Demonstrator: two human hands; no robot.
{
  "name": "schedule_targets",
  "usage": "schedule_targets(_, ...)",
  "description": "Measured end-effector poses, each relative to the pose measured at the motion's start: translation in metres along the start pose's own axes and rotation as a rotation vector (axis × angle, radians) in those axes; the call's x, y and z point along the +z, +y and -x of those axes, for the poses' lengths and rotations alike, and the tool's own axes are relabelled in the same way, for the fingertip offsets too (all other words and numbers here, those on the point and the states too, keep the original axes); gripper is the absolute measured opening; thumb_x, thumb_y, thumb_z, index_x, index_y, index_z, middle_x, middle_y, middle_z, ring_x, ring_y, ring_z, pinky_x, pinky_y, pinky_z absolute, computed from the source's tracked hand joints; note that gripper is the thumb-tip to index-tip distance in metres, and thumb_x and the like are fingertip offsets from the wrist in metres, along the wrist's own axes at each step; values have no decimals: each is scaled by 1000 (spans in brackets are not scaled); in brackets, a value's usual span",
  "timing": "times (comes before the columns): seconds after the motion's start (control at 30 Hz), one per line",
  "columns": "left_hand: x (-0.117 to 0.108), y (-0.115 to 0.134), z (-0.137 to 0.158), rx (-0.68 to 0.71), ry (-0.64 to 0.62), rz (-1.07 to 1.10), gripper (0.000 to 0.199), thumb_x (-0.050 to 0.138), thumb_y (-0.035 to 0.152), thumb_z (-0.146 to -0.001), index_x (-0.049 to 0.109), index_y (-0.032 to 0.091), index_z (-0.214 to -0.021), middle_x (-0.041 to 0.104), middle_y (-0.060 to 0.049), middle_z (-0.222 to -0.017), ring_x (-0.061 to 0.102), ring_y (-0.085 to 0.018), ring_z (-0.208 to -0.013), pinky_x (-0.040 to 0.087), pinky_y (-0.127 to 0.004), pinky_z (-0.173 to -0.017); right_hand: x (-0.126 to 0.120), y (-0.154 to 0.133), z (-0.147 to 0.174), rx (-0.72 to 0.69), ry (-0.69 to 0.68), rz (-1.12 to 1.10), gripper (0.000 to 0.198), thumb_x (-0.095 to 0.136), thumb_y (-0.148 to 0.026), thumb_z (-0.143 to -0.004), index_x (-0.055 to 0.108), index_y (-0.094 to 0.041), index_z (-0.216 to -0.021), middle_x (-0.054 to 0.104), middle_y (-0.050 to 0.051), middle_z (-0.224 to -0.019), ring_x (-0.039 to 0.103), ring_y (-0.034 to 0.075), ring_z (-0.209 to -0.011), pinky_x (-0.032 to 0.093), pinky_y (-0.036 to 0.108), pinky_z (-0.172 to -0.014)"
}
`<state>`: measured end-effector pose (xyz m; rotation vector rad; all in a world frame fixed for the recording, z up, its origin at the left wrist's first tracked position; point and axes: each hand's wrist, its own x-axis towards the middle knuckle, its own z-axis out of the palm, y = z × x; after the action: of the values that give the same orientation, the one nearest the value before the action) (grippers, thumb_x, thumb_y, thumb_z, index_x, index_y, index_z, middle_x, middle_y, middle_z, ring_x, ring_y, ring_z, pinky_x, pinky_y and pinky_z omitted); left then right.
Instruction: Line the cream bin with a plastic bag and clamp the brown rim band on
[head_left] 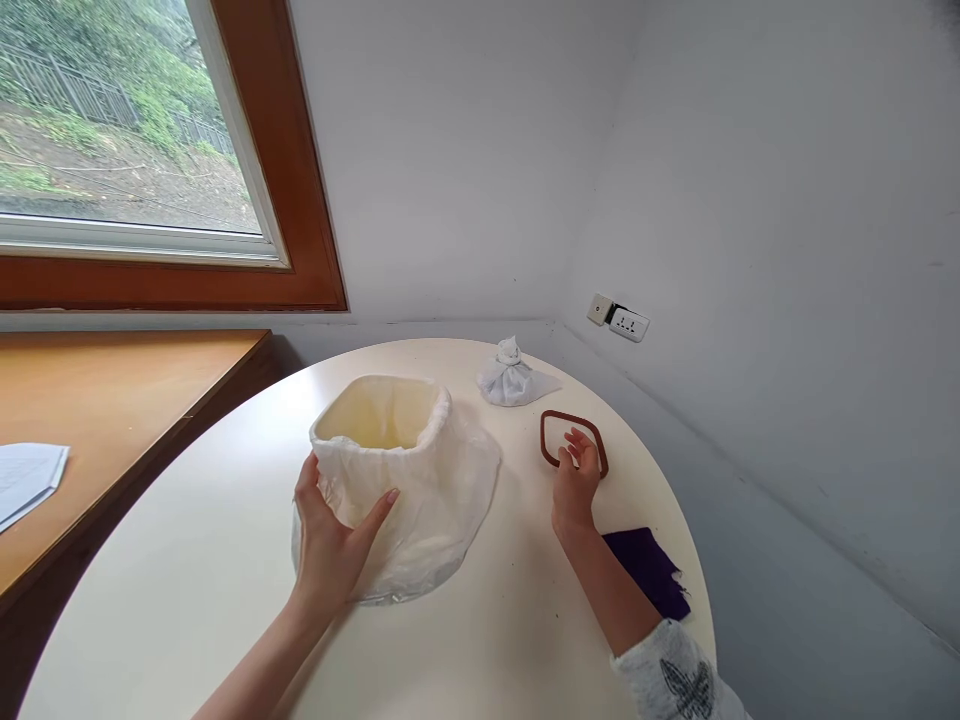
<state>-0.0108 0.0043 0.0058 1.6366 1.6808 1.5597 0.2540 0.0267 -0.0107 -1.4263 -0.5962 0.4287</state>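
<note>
A cream-coloured bin (pixel 386 430) stands on the round table, lined with a translucent white plastic bag (pixel 442 520) that is folded over its rim and hangs loosely around it. My left hand (pixel 334 535) holds the near left side of the bin through the bag, its thumb spread across the front and its other fingers round the side. To the right, my right hand (pixel 577 480) has its curled fingers at the near edge of a brown rounded-square ring (pixel 551 415). The hand hides part of that edge.
A knotted white plastic bag (pixel 508 378) sits at the table's (pixel 187 560) far edge. Dark purple cloth (pixel 649 570) lies beside my right forearm. A wooden desk (pixel 127 400) with papers (pixel 30 480) is on the left; a wall socket (pixel 628 324) is behind.
</note>
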Motion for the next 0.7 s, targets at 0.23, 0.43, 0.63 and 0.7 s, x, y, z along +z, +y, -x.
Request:
schedule_targets(0.23, -1, 2, 0, 3, -11, 21, 92, 72, 37, -63, 16, 28, -136, 29, -11, -136, 32, -30, -125, 31, -52, -102, -1, -7, 4, -26, -57, 23, 37, 47, -27, -73, 51, -23, -109, 50, 6, -122, 42, 23, -115, 35, 38, -92)
schedule_targets(0.43, -4, -3, -2, 95, 41, 78, 95, 74, 33, -61, 16, 28, -137, 27, -11, -139, 30, -29, -127, 30, -48, -103, 2, -6, 12, -79, -128, 72, 38, 47, -27, -74, 48, -24, -112, 45, 6, -128, 37, 23, -120, 33, 39, -94)
schedule_targets(0.63, -14, -3, -9, 243, 81, 149, 71, 61, 32, -75, 21, 26, -134, 31, -11, -135, 30, -27, -128, 25, -47, -106, 6, -3, 25, -85, -279, 52, 33, 49, -27, -74, 49, -22, -107, 51, 8, -118, 46, 22, -111, 38, 39, -92)
schedule_targets(0.7, -18, -2, -14, 255, 123, 177, 58, 52, 31, -82, 24, 25, -132, 34, -11, -133, 32, -24, -127, 24, -45, -107, 9, -1, 29, -96, -344, 51, 33, 49, -27, -74, 50, -22, -107, 52, 8, -116, 47, 22, -110, 39, 40, -91)
